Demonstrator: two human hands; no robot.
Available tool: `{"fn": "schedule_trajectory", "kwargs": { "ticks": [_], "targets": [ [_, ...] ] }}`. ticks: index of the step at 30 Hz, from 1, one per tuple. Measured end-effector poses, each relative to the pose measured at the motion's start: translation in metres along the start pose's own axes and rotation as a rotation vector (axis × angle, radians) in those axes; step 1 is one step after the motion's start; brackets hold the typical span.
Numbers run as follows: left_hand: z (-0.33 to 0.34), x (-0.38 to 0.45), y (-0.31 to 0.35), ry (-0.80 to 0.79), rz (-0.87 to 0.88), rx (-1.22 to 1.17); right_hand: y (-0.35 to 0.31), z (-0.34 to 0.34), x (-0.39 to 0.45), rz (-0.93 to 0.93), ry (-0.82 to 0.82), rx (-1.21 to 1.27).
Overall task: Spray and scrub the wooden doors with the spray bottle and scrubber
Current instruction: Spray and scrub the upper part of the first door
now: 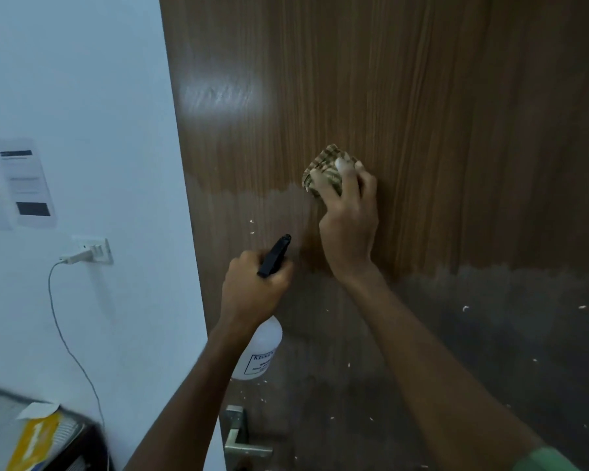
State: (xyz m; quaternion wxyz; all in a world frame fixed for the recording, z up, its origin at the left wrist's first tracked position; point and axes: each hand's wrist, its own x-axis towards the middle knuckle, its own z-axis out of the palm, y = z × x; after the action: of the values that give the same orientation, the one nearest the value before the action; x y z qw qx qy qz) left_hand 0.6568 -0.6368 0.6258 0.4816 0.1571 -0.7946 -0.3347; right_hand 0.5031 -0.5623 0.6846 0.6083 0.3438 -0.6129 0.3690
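Observation:
A brown wooden door (439, 96) fills the right of the view. Its lower part looks darker and wet, with small white flecks on it. My right hand (349, 222) presses a tan, striped scrubber (327, 168) flat against the door at mid height. My left hand (252, 287) grips the neck of a white spray bottle (261, 351) with a black trigger head (275, 254), whose nozzle points up toward the door. The bottle hangs just left of and below the scrubber, close to the door surface.
A metal door handle (240, 443) sits below the bottle near the door's left edge. The white wall (82, 79) on the left carries taped papers (17, 185) and a socket with a plugged charger (89, 253) and cable. A yellow box (34, 440) lies at bottom left.

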Motion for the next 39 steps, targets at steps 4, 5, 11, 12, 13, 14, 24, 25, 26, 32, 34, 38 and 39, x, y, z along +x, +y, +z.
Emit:
{"fn": "schedule_trajectory", "kwargs": {
  "ticks": [4, 5, 11, 12, 13, 14, 24, 25, 26, 32, 34, 38, 39],
  "targets": [
    [-0.012, 0.012, -0.004, -0.004, -0.022, 0.026, -0.006, 0.002, -0.078, -0.214, -0.063, -0.019],
    [-0.014, 0.013, -0.007, -0.024, -0.037, 0.034, -0.007, 0.001, -0.091, -0.227, -0.089, -0.01],
    [-0.026, 0.016, -0.023, -0.078, -0.104, 0.084, -0.03, 0.007, -0.024, 0.089, -0.018, 0.032],
    [-0.029, 0.018, -0.025, -0.056, -0.126, 0.088, -0.034, 0.01, -0.014, 0.108, 0.005, 0.023],
    [-0.032, 0.02, -0.028, -0.03, -0.148, 0.092, -0.038, 0.013, -0.009, 0.117, 0.027, 0.011],
    [-0.036, 0.022, -0.029, -0.009, -0.159, 0.094, -0.041, 0.016, -0.01, 0.116, 0.04, -0.002],
    [-0.067, 0.033, -0.049, -0.019, -0.07, 0.052, -0.073, 0.028, -0.126, -0.16, -0.119, -0.043],
    [-0.07, 0.034, -0.051, -0.018, -0.07, 0.036, -0.073, 0.029, -0.13, -0.218, -0.146, -0.03],
    [-0.072, 0.036, -0.052, -0.019, -0.066, 0.023, -0.073, 0.03, -0.124, -0.246, -0.151, -0.024],
    [-0.079, 0.049, -0.056, -0.028, -0.032, 0.005, -0.092, 0.042, -0.021, 0.095, 0.038, -0.039],
    [-0.082, 0.051, -0.061, 0.001, -0.026, 0.0, -0.101, 0.047, -0.045, 0.062, 0.046, -0.062],
    [-0.085, 0.05, -0.074, -0.006, -0.039, -0.035, -0.097, 0.046, -0.124, -0.264, -0.079, -0.023],
    [-0.086, 0.049, -0.077, -0.014, -0.038, -0.039, -0.094, 0.046, -0.119, -0.288, -0.088, -0.016]
  ]
}}
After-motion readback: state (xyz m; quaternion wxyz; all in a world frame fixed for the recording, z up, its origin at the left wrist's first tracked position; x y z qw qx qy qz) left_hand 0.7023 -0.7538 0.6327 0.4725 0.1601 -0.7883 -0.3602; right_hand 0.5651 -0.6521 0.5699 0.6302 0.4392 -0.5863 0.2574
